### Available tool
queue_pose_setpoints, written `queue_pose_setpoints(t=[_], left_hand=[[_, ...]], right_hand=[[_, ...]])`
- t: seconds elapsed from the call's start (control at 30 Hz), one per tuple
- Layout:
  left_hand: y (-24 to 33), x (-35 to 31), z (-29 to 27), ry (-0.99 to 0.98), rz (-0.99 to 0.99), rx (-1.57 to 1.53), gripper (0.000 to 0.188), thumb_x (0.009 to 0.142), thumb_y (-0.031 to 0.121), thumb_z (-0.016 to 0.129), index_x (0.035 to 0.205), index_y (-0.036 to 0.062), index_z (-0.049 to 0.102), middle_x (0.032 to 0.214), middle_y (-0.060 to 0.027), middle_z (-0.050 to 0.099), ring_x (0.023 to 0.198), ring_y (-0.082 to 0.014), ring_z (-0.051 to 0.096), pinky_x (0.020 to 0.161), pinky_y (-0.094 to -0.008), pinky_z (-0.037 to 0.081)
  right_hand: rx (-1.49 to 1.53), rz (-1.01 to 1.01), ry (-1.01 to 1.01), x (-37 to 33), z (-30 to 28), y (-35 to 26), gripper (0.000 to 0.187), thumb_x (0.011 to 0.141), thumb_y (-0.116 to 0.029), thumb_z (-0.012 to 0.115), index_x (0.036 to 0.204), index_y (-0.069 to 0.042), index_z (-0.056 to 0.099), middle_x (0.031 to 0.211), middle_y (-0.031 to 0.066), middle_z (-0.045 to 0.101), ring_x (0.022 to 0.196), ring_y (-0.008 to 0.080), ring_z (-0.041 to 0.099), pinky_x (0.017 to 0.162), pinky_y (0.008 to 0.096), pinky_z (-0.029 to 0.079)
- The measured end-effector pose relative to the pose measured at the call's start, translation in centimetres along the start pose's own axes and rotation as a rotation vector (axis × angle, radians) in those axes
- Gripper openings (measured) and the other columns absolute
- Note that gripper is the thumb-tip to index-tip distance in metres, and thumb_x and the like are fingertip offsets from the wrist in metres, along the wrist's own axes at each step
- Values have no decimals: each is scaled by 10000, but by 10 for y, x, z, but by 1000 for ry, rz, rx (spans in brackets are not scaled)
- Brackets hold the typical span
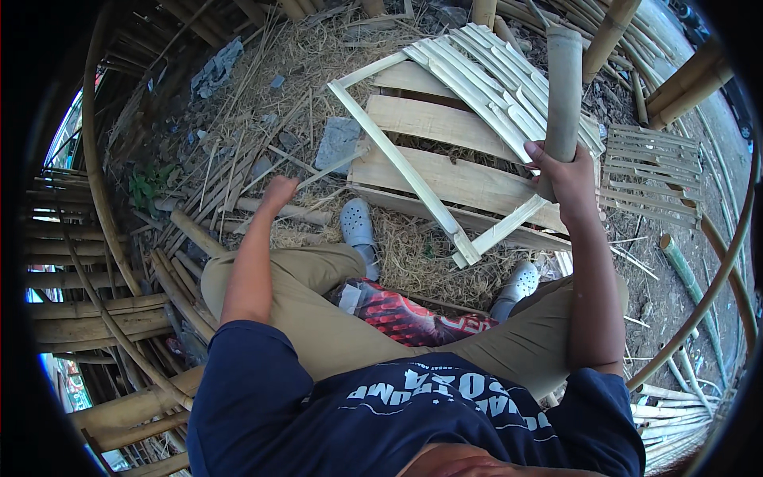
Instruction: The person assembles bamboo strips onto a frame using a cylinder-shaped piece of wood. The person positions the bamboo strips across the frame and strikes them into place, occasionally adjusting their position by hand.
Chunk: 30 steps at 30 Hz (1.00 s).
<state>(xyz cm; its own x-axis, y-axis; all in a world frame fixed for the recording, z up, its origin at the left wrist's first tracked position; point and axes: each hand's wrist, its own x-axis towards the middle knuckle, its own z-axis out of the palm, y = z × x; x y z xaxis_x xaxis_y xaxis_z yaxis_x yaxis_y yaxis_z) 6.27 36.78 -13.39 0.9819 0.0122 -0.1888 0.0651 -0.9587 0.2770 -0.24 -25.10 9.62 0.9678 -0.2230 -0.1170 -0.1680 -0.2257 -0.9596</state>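
Note:
My right hand (571,176) is wrapped round a thick piece of bamboo (563,95) that stands upright over the right side of the work. My left hand (280,192) is closed on the end of a thin bamboo strip (327,170), which points toward the low wooden platform. On that platform of pale planks (445,168) rests a squared bamboo frame (400,159). Split bamboo slats (485,83) lie side by side across the frame's far right part, while its near left part is uncovered.
A grey concrete block (338,145) lies left of the platform. A finished-looking slatted panel (650,171) is at the right. Bamboo poles (690,278) and offcuts litter the straw-covered ground. A bamboo railing (95,278) runs along my left. A red and black printed cloth (413,318) lies beneath me.

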Motion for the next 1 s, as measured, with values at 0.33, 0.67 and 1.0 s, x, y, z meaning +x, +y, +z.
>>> queue_pose_setpoints(t=[0.33,0.67,1.0], left_hand=[[105,-23,0,-303,-166,-209,570,998,491,512,815,-8,721,805,-205,712,794,-336,687,800,-448,496],[88,-30,-6,-519,109,-966,633,1024,603,502,897,33,746,812,-57,704,801,-148,651,807,-331,510],[121,-34,-35,-386,210,-1304,434,1034,440,592,1130,36,719,1026,-50,693,948,-131,641,855,-312,520]], right_hand=[[-43,1,-76,-2,36,-12,476,797,-296,891,1074,1,643,907,77,724,782,151,699,674,311,561],[-71,-11,-123,-2,53,-15,417,811,-295,881,1042,-28,659,876,60,731,799,142,706,681,305,553],[-97,-10,-120,9,49,-4,464,804,-298,879,1067,18,665,885,83,718,781,151,694,673,309,562]])
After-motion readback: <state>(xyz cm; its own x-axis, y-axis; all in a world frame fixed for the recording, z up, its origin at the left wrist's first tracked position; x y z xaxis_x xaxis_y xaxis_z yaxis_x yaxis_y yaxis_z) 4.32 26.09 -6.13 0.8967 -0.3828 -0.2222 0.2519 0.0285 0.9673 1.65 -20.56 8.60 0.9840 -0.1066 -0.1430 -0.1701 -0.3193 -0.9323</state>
